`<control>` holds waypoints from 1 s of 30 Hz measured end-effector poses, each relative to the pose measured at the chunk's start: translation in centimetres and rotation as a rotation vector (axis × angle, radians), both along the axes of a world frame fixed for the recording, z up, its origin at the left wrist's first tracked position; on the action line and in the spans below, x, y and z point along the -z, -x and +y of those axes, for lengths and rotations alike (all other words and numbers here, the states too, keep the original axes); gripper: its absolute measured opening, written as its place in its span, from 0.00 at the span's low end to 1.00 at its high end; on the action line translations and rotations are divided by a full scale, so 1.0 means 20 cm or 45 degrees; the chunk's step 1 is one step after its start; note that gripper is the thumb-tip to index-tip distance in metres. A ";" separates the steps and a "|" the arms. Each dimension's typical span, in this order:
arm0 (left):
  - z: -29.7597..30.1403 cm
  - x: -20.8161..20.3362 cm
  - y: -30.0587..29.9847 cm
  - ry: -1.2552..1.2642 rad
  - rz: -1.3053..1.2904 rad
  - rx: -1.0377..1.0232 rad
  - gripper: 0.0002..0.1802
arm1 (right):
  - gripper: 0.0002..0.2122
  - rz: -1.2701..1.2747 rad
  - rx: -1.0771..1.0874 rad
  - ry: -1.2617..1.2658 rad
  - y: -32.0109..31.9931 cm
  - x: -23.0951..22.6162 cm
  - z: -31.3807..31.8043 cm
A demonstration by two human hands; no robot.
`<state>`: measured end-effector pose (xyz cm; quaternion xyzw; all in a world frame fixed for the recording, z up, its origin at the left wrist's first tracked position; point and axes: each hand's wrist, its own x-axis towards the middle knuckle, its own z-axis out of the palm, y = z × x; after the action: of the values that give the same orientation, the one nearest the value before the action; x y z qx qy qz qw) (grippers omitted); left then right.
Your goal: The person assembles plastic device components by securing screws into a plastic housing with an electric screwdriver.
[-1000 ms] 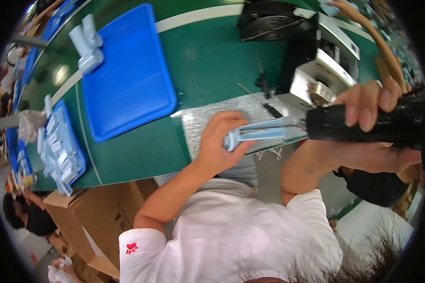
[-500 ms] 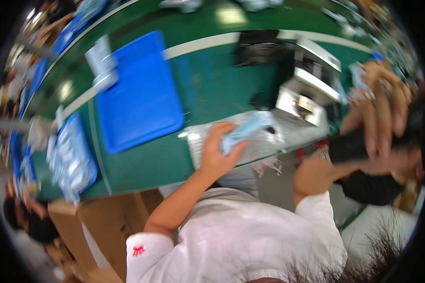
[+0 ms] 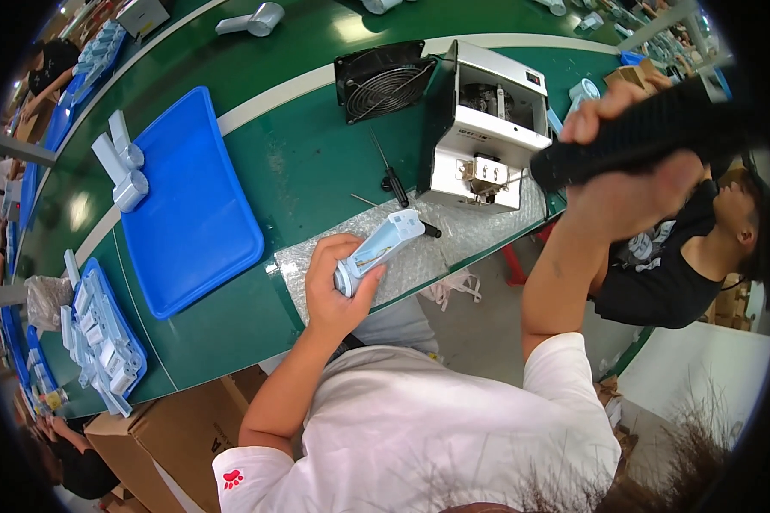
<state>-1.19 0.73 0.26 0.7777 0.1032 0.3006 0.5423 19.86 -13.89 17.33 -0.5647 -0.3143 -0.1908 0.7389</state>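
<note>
My left hand (image 3: 332,278) grips a light-blue plastic housing (image 3: 395,236) over the bubble wrap, its fingers around the round end. The housing's long hollow side faces up, and something small and brassy shows inside. At the right, raised close to the camera, my right hand (image 3: 620,197) is closed around a thick black tool (image 3: 624,141) with a ribbed body; its far end runs into the dark rim. On the table beyond the housing lies a black-handled screwdriver (image 3: 394,184). A small black piece (image 3: 433,230) rests by the housing's tip.
A silver boxy machine (image 3: 496,120) stands behind the bubble wrap (image 3: 436,256), beside a black fan (image 3: 385,81). Left are a blue tray (image 3: 192,205), with light-blue housings (image 3: 128,184) at its edge, and another filled tray (image 3: 137,346). A co-worker (image 3: 680,265) sits at the right.
My view has shifted, so the table things sit farther left. The housing in my left hand now shows its hollow side. My right hand and the black tool appear higher in view.
</note>
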 end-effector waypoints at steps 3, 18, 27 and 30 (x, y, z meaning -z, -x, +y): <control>0.00 -0.01 -0.02 -0.020 0.005 0.043 0.18 | 0.41 0.121 -0.429 -0.022 0.02 -0.06 -0.12; 0.00 -0.01 0.00 0.006 -0.006 0.047 0.18 | 0.37 -0.007 -0.043 0.082 0.06 -0.05 -0.01; 0.00 -0.01 -0.02 -0.040 -0.050 -0.019 0.18 | 0.42 -0.056 0.224 0.054 0.03 -0.09 0.08; 0.00 -0.01 -0.02 -0.022 -0.052 -0.026 0.17 | 0.41 -0.052 0.388 0.197 0.05 -0.06 0.10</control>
<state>-0.74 0.66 0.48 0.7749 0.0973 0.3228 0.5346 18.89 -11.90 18.60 -0.6569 -0.2536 -0.2874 0.6492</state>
